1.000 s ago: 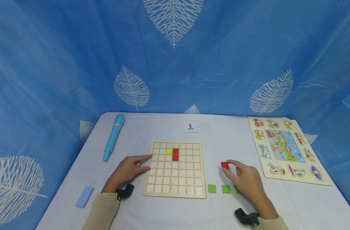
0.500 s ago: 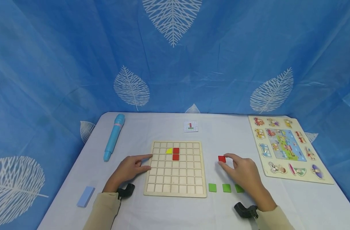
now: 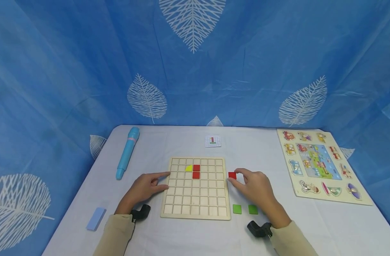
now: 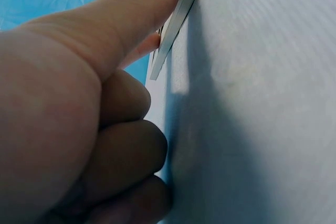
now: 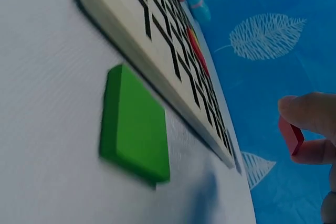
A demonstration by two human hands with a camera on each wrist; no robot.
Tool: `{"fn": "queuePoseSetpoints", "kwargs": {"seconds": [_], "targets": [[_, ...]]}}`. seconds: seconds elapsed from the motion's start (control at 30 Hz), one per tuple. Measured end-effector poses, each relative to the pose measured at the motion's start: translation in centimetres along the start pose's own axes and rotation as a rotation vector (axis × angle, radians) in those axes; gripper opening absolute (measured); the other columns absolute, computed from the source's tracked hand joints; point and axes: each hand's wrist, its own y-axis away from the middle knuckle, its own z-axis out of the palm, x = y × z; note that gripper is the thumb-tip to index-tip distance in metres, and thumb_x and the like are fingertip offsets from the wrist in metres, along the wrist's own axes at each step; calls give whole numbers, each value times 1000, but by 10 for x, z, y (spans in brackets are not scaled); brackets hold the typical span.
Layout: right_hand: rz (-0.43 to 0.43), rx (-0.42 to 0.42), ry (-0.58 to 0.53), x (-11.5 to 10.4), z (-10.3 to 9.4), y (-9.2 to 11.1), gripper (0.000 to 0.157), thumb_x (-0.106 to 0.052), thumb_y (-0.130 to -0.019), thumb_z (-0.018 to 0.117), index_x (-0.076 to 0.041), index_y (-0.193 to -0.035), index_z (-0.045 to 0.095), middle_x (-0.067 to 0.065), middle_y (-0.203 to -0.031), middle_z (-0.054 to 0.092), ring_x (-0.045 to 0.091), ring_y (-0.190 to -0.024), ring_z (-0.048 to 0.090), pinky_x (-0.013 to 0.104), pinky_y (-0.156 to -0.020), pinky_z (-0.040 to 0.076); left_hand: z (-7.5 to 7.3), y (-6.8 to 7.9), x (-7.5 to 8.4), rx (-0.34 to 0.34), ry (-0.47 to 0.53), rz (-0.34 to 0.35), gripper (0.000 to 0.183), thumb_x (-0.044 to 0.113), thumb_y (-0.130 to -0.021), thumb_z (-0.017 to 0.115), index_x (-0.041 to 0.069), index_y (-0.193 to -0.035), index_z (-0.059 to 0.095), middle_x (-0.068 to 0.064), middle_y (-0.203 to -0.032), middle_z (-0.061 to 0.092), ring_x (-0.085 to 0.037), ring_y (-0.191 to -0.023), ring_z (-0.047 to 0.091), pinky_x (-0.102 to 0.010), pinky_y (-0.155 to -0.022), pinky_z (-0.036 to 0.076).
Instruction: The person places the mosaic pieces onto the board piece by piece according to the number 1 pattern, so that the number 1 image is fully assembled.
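My right hand (image 3: 257, 186) pinches a red square tile (image 3: 232, 175) between thumb and index finger, just off the right edge of the wooden grid board (image 3: 195, 217). In the right wrist view this red tile (image 5: 291, 135) is held up above the table. My left hand (image 3: 145, 187) touches the board's left edge with its extended thumb and index finger, while the left wrist view shows its other fingers folded in. Set in the board's upper part are two red tiles (image 3: 196, 171) and a yellow piece (image 3: 189, 168) with one slanted or rounded side.
Green tiles (image 3: 237, 209) lie right of the board. A small pattern card (image 3: 212, 141) sits behind it. A blue microphone-shaped object (image 3: 127, 153) and a pale blue block (image 3: 96, 219) are at left. A picture peg puzzle (image 3: 322, 167) lies at right.
My right hand has carried the red tile left and slightly away from me, toward the board. Its wrist now covers the rightmost green tile. My left hand has stayed at the board's edge.
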Motion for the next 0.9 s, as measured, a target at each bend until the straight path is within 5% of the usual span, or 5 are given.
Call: {"fn": "queuePoseSetpoints", "kwargs": {"seconds": [0.9], "targets": [[-104,-2,-21,-34,38,-20,37,-38,-81,87,-10,-103,78,-11,-48,29,7,-46,25,25,-49,23,-1,-1,-2,6,-6,-3,55,33,-87,83,25,-139,67,6,-57,40,-10,-52,35,-25,-50,28]]}}
